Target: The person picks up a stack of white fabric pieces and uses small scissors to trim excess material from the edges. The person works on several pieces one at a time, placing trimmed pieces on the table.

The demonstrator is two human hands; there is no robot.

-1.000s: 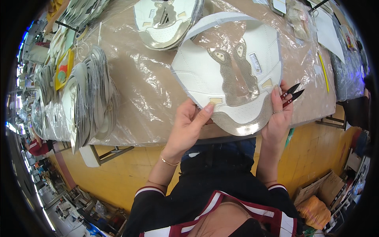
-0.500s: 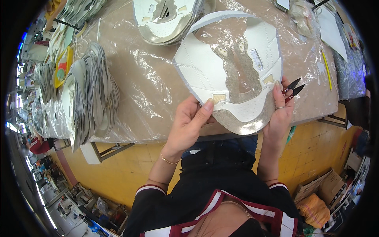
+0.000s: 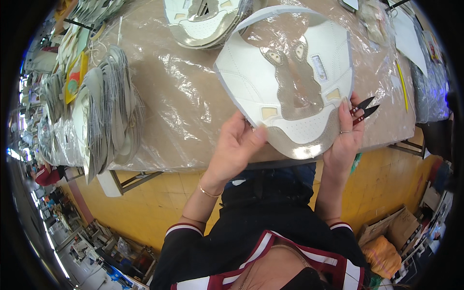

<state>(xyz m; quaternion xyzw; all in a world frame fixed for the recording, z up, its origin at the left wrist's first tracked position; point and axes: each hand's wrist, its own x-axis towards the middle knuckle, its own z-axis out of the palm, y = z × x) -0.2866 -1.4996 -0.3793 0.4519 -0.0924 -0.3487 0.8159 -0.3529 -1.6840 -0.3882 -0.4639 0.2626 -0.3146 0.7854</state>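
A white shoe upper (image 3: 253,89) with metallic beige trim is held up over the near edge of the table. My left hand (image 3: 237,142) is at its lower left edge, the thumb slightly blurred against the trim and the fingers behind it. On the opposite edge, my right hand (image 3: 344,135) pinches the upper with the thumb in front. A pair of dark thread snips (image 3: 365,111) also sits in my right hand, its blades spread and sticking out to the right.
Plastic film covers the brown table (image 3: 174,121). A stack of similar uppers (image 3: 200,31) lies at the far side. Bundles of grey-white pieces (image 3: 113,106) hang together on the left, beside a yellow tray (image 3: 76,77). A yellow pencil-like stick (image 3: 402,87) lies at the right.
The upper has shifted slightly right and away from me. My left thumb has slid from the upper's face down to its edge. My right hand has moved a little right with the snips.
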